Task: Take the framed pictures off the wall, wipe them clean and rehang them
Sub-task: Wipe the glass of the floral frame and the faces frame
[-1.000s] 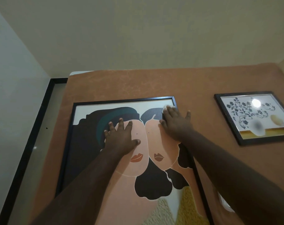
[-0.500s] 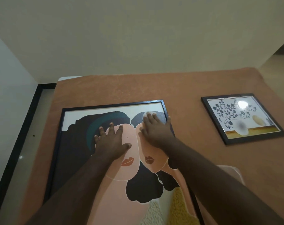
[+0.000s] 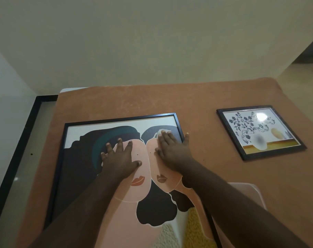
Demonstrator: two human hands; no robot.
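Large framed picture (image 3: 127, 199): black frame, print of two stylised heads in peach, dark brown and teal. It lies flat, face up, on the orange-brown cloth (image 3: 197, 104) that covers the surface; its far edge is just past the fingertips of both hands, its near part runs out of view at the bottom.

Left hand (image 3: 119, 159): palm down on the print, fingers straight and spread apart, thumb out to the side. The fingertips lie on the teal and dark band of the left head; the palm rests on the peach area behind them. It presses flat and grips nothing.

Right hand (image 3: 171, 149): palm down on the print beside the left hand, the two close but not touching. Fingers straight and held close together, with the thumb set apart so that it reaches across the frame's right edge onto the cloth.

White wipe (image 3: 163, 131): a small pale wad showing just beyond and under the right fingertips, pressed against the picture near its upper right corner. Most of it is hidden by the fingers.

Small framed picture (image 3: 259, 131): black frame, dark flowers in a pale vase, a bright glare spot on its glass. It lies flat on the same cloth, well apart from the right thumb, off to that side.

Cream wall (image 3: 152, 42): beyond the fingertips, behind the covered surface.

Black strip (image 3: 18, 151): along the floor, outward of the left hand's fingers.
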